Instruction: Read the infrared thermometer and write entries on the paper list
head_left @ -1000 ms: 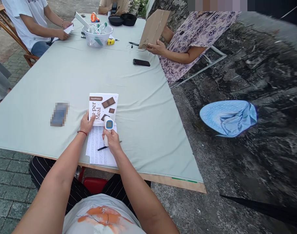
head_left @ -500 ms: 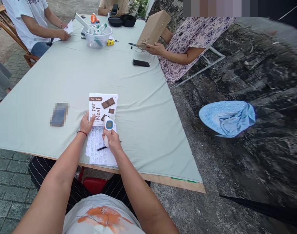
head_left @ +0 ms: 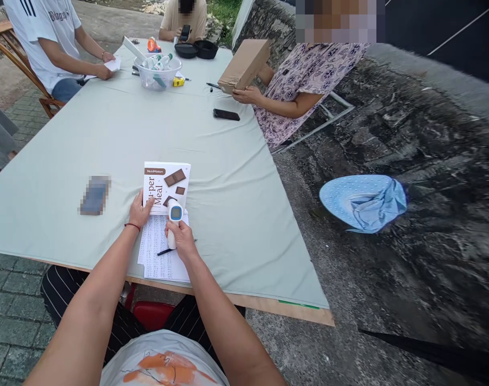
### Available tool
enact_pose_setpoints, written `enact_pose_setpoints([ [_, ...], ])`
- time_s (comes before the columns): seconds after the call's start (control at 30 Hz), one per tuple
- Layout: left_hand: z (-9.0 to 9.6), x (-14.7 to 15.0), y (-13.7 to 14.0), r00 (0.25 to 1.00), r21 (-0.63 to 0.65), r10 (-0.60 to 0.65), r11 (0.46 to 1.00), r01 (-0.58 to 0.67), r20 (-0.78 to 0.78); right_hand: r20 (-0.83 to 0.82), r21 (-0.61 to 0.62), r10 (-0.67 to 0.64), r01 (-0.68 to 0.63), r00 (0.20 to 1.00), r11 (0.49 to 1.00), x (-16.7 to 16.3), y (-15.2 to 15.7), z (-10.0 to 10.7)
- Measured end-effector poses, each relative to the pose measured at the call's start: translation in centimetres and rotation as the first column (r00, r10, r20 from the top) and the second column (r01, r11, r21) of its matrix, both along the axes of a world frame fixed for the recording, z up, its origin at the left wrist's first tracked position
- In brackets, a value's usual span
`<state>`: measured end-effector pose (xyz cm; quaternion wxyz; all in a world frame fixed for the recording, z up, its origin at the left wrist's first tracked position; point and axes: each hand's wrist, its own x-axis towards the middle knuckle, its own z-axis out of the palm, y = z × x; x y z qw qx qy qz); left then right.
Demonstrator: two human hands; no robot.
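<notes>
My left hand (head_left: 140,210) grips the lower left edge of a white NutriMotion meal box (head_left: 174,182), thumb on its front. Brown chocolate-like pieces are printed on the box. In my right hand (head_left: 182,239) is a white infrared thermometer (head_left: 175,213), its blue-rimmed screen facing me and its head overlapping the box's lower right corner. Whether it touches the box I cannot tell. Printed sheets (head_left: 151,244) lie under both hands near the table's front edge. A black pen (head_left: 164,252) rests on them, partly hidden by my right hand.
On the cloth-covered table (head_left: 236,225) are a blurred dark phone-like object (head_left: 94,195), a black phone (head_left: 226,114), a basin of bottles (head_left: 158,78), a yellow tape measure (head_left: 179,81) and black bowls (head_left: 206,50). A co-worker holds a cardboard box (head_left: 244,64). A blue hat (head_left: 365,203) lies right.
The view has shifted slightly, so most things sit a little lower and further left. The co-worker on the right has tilted the cardboard box lower. My hands keep their holds.
</notes>
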<state>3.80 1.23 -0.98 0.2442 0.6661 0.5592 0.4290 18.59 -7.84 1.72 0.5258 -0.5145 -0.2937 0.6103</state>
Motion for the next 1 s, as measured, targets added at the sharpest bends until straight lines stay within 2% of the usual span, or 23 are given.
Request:
enact_pose_setpoints([
  [0.23, -0.2, 0.0, 0.1, 1.0, 0.03, -0.006, 1.0, 0.006, 0.004, -0.035, 0.008, 0.003, -0.003, 0.999, 1.0, -0.1, -0.3, 0.5],
  [0.57, 0.1, 0.1, -0.1, 1.0, 0.033, -0.021, 0.999, 0.02, 0.017, -0.026, 0.053, -0.01, 0.011, 1.0, 0.999, 1.7, -2.8, 3.1],
  [1.0, -0.1, 0.0, 0.1, 1.0, 0.036, -0.005, 0.999, 0.005, 0.001, -0.004, 0.08, -0.053, 0.053, 0.999, 0.995, 4.1, -5.5, 3.9],
])
